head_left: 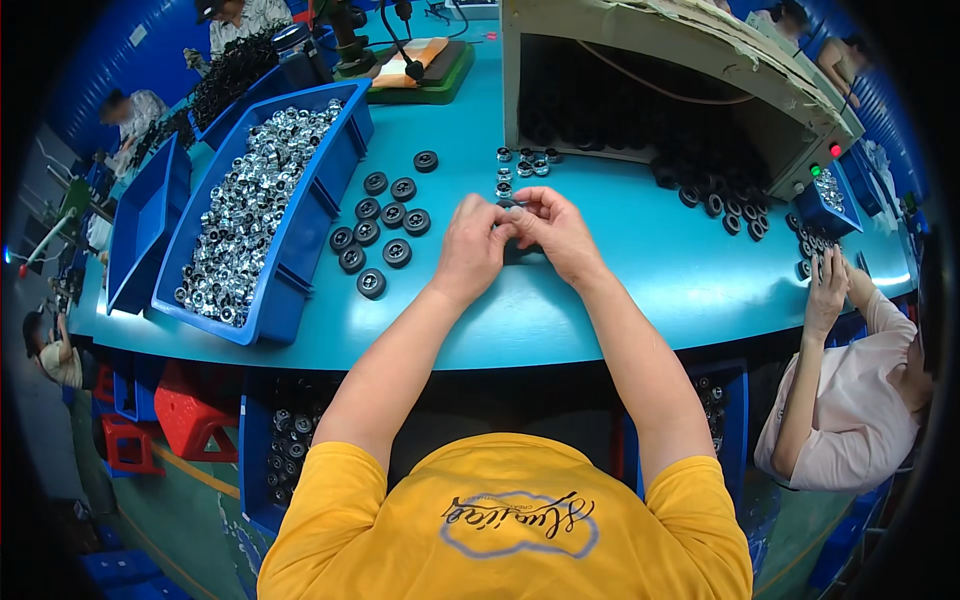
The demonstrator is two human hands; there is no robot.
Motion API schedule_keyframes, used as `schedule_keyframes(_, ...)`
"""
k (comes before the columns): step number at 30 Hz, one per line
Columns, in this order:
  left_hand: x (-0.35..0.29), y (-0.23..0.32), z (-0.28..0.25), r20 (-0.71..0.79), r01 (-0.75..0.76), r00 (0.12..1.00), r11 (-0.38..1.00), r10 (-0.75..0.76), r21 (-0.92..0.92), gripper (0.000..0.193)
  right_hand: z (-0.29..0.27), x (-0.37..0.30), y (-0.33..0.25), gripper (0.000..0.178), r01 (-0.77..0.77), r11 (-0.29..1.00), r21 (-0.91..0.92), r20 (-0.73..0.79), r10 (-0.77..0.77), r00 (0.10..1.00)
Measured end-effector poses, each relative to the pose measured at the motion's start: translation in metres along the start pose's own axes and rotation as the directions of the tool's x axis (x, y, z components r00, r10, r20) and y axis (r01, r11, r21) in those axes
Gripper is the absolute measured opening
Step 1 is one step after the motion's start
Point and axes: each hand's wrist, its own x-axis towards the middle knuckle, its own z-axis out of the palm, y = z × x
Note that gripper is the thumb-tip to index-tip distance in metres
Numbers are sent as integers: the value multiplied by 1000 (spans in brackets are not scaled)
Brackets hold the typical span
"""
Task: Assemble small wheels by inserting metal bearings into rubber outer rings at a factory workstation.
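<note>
My left hand (474, 246) and my right hand (558, 238) meet over the middle of the table, fingertips pinched together. Between them is a small black tyre (514, 205), mostly hidden by the fingers; whether a hub sits inside it I cannot tell. Just beyond the fingertips stand several shiny chrome wheel hubs (504, 173) in a short column, with a few more to its right. Left of my left hand lie several black wheels (392, 214), spread flat on the turquoise table (480, 330).
A long blue bin (268, 290) full of chrome hubs stands at left, beside another blue bin (150, 235). Loose black tyres (712, 204) spill from a pale box-like housing (680, 60) at the back right. A co-worker (850, 400) handles parts at the right edge. Red stools (190, 415) stand below left.
</note>
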Motion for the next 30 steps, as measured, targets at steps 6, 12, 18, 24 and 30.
schedule_keyframes(6, 2, 18, 2, -3, 294, 945, 849, -328, -440, 14, -4, 2, -5, 25, -36, 996, 78, -85, 43, 995)
schedule_keyframes(12, 1, 16, 4, 312, 525, 849, 615, -427, -589, 18, 0, -3, -4, 24, 66, 962, -264, -154, -109, 982)
schedule_keyframes(18, 1, 2, 2, 363, 585, 795, 458, -486, -669, 18, -1, 0, 4, 20, 110, 982, -153, -124, -130, 984)
schedule_keyframes(24, 1, -5, -1, 360, 566, 787, 354, -501, -745, 21, 3, -9, -6, 22, 392, 712, -582, 36, -459, 888)
schedule_keyframes(30, 0, -9, -5, 471, 594, 777, 236, -418, -769, 25, 5, -10, -12, 13, 292, 807, -513, 51, -310, 949)
